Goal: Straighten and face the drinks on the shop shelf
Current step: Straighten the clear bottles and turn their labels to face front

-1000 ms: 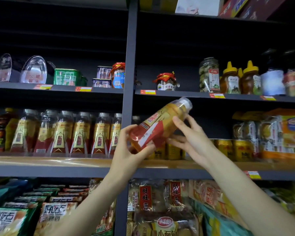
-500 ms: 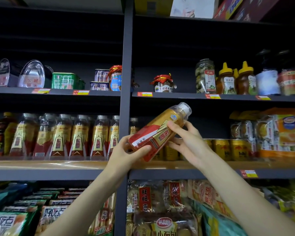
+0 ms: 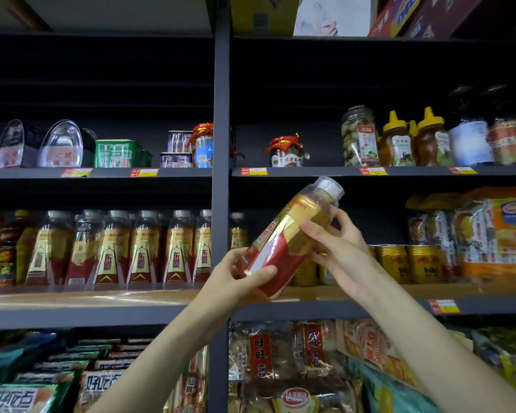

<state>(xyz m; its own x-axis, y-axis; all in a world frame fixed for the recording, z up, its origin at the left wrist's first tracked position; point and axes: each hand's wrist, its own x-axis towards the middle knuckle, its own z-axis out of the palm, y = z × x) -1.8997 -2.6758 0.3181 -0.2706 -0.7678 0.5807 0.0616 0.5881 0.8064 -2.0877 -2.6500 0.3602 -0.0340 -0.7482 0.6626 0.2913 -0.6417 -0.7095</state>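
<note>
1. Held tilted in front of the shelf (image 3: 72,302), white cap toward 1 o'clock: a bottle (image 3: 283,248) in a gold-and-red label, its writing too skewed to read.
2. Wrapped around its red base: left hand (image 3: 236,278), thumb across the front.
3. Curled around the gold upper part: right hand (image 3: 337,251).
4. At 9 o'clock, upright along the shelf: row of bottles (image 3: 143,248) marked 东鹏.
5. At 6 o'clock below: snack bags (image 3: 261,356) printed 旺旺.
</note>
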